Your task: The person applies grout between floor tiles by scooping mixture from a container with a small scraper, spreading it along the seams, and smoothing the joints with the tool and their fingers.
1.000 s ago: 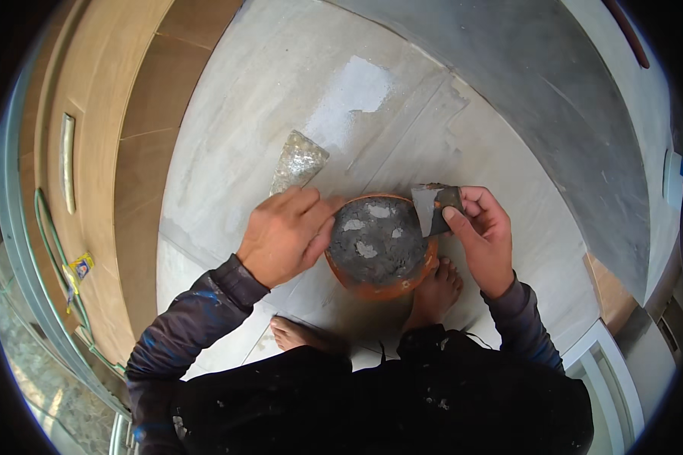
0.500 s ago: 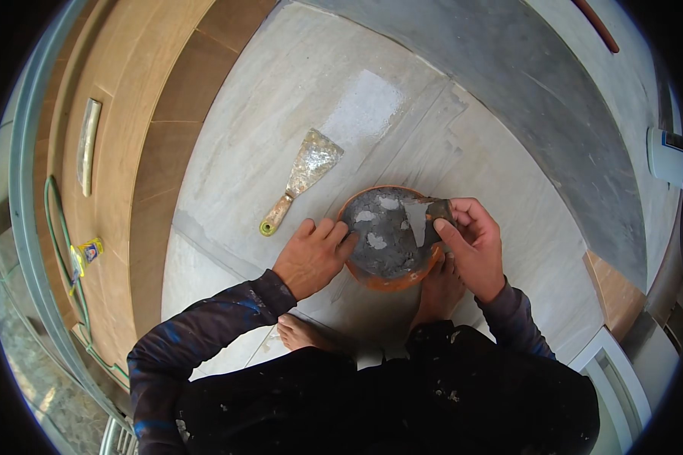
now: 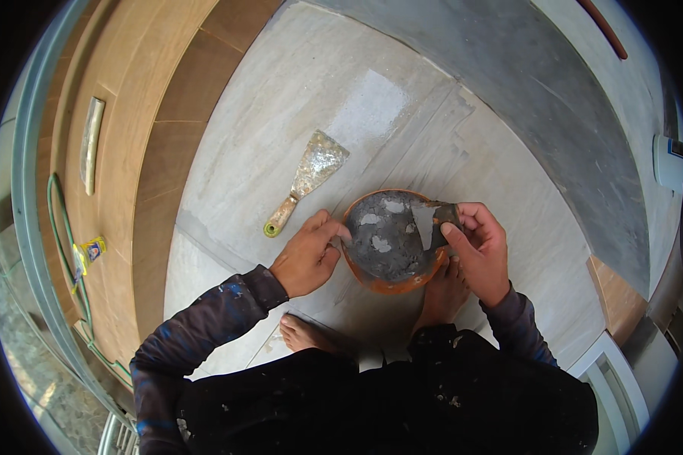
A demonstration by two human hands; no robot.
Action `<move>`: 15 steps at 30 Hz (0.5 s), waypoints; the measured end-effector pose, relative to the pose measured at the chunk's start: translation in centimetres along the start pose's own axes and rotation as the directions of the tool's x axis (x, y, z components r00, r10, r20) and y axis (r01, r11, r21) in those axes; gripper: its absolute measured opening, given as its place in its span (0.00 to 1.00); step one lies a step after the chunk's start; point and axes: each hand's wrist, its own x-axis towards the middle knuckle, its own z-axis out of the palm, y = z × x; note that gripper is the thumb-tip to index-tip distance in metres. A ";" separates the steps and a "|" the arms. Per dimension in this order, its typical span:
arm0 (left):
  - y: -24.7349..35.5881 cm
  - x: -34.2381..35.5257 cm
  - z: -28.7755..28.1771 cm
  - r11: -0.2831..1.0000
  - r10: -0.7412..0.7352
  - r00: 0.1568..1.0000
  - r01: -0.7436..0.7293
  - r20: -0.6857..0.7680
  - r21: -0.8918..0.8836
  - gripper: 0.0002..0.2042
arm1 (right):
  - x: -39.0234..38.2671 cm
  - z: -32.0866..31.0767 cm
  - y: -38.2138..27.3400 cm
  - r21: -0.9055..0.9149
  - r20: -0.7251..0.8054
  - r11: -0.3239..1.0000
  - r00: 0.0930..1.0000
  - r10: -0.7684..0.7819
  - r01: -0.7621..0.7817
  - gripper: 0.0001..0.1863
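Note:
An orange bowl [image 3: 388, 286] holds dark grey paste [image 3: 387, 241] with several pale patches on its surface. At the bowl's right side my right hand [image 3: 479, 254] pinches a small dark, flat spreader [image 3: 439, 222] between thumb and fingers. Pale grey paste shows on the spreader's left part, which lies over the bowl. My left hand [image 3: 306, 256] is by the left rim, its index finger stretched to the bowl's edge and the other fingers partly curled, with nothing held. A wide, paste-stained putty knife [image 3: 311, 176] lies on the tiled floor beyond my left hand.
My bare feet [image 3: 303, 334] flank the near side of the bowl. Wood-toned steps [image 3: 176, 106] rise at the left, with a green hose [image 3: 83, 303] and a yellow packet [image 3: 91, 250] on them. A dark grey wall [image 3: 554, 114] curves along the right. A wet patch [image 3: 368, 106] glistens on the floor.
My left hand has drawn slightly back from the bowl, its index finger now extended. My right hand keeps hold of the spreader. The whole view has shifted slightly.

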 end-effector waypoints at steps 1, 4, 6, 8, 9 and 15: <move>0.3 0.3 -0.9 1.000 -0.002 0.999 0.001 -0.041 -0.031 0.16 | 0.2 0.1 -0.2 0.007 0.004 1.000 1.000 -0.008 0.008 0.12; 1.5 2.3 -5.3 0.987 0.091 0.972 -0.059 -0.216 0.151 0.19 | -0.2 0.0 -1.2 -0.007 -0.014 1.000 1.000 -0.011 0.010 0.11; 1.7 5.2 -9.6 0.877 0.248 0.909 -0.065 -0.334 0.476 0.21 | -0.1 0.0 -2.4 -0.007 -0.045 0.999 0.998 0.053 -0.054 0.10; 1.1 9.0 -13.3 0.736 0.324 0.861 0.030 -0.392 0.676 0.23 | 0.5 0.0 -2.9 -0.024 -0.054 0.998 0.997 0.048 -0.050 0.09; 0.2 10.6 -15.2 0.645 0.366 0.828 0.104 -0.425 0.757 0.25 | 1.3 0.1 -2.8 -0.024 -0.039 0.999 0.999 0.029 -0.030 0.09; -4.5 21.0 -21.4 0.394 0.377 0.758 0.389 -0.532 0.833 0.27 | 4.7 -0.8 -3.7 -0.048 -0.089 0.996 0.994 0.070 -0.075 0.08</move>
